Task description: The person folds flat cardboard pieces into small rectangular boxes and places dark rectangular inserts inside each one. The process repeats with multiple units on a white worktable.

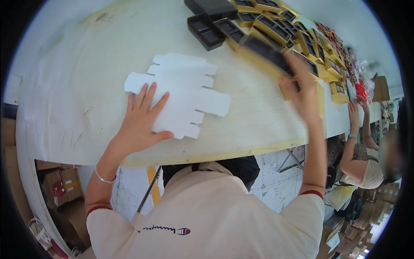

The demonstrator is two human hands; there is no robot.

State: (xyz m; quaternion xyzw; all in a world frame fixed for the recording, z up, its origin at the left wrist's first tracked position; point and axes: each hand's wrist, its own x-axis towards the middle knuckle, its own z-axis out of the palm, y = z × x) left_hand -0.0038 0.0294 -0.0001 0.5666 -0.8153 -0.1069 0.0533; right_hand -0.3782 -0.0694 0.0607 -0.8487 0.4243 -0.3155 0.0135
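Note:
My left hand (144,116) lies flat with spread fingers on a flat white die-cut carton blank (189,86), which has slotted tabs along its sides. It may be a stack of them; I cannot tell. My right hand (302,90), smeared by motion, grips the near end of a long gold box (261,55) with a black inside. The box is tilted over the table, in front of the other gold boxes. Part of another gold box (320,97) shows beside my right wrist.
Many gold boxes with black inserts (271,28) crowd the far right of the pale table (99,60). Black plastic trays (206,32) lie beside them. Farther right, another person's hands (355,110) work near red packets (361,90). Cardboard cartons (62,185) sit under the table at left.

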